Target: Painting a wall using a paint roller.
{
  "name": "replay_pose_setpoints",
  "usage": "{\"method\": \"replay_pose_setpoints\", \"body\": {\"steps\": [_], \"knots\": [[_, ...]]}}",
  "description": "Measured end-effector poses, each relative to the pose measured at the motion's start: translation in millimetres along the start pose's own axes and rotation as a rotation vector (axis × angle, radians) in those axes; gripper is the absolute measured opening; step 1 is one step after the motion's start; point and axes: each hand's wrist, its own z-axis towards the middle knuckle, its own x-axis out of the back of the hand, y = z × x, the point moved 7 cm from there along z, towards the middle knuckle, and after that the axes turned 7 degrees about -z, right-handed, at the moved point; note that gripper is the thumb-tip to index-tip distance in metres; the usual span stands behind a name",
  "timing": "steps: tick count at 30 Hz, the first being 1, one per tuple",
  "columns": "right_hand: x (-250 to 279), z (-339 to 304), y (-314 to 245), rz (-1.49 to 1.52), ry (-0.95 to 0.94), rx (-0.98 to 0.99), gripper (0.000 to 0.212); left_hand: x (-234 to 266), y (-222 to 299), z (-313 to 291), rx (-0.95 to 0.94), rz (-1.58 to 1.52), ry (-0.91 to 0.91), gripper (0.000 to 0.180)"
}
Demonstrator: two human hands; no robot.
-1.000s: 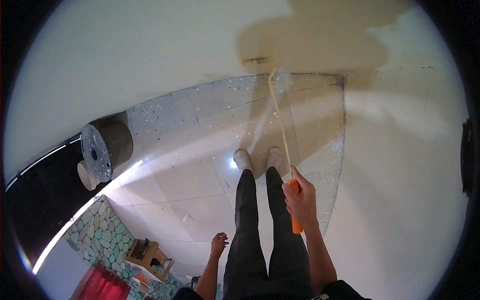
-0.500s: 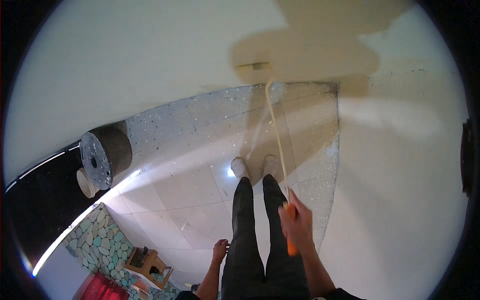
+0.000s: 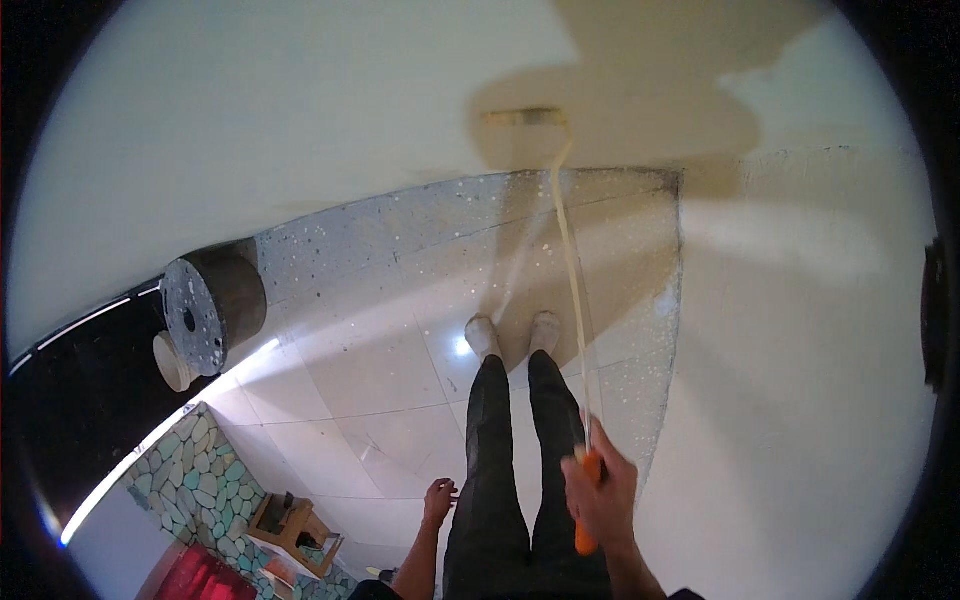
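My right hand (image 3: 608,492) is wrapped round the orange handle of a paint roller (image 3: 587,538). The roller's long cream-stained rod (image 3: 574,275) stretches away from me, bending near its far end. Its roller head (image 3: 525,117) is against the pale wall (image 3: 330,110), a little above the floor line and inside my shadow. Beside my left thigh hangs my left hand (image 3: 440,498), with loosely bent fingers apart and nothing seen in them.
Paint specks dot the tiled floor (image 3: 350,365) around my feet. A grey-black cylinder (image 3: 220,305) with a speckled end lies by the wall at left, beside a pale tub (image 3: 173,362). A wooden stand (image 3: 295,535) sits at lower left on pebble-patterned flooring (image 3: 200,480). Another wall (image 3: 790,400) rises at right.
My right hand has come back toward me and slightly right with the handle. The roller head has shifted right and slightly higher on the wall. My left hand is nearly still.
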Motion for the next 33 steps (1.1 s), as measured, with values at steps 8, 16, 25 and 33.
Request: {"method": "replay_pose_setpoints", "body": {"steps": [8, 16, 25, 33], "knots": [[-19, 42, 23, 0.006, 0.008, -0.006, 0.055, -17, 25, 3, -0.005, 0.014, -0.041, 0.036], [-17, 11, 34, 0.004, 0.074, 0.057, 0.055, 2, 10, 7, -0.017, 0.023, -0.017, 0.036], [-23, 30, 40, -0.072, 0.096, 0.071, 0.054, -16, 34, 12, -0.062, 0.02, -0.043, 0.036], [-15, -7, 3, 0.025, -0.009, 0.012, 0.056, -5, 32, 8, -0.029, 0.108, -0.048, 0.041]]}}
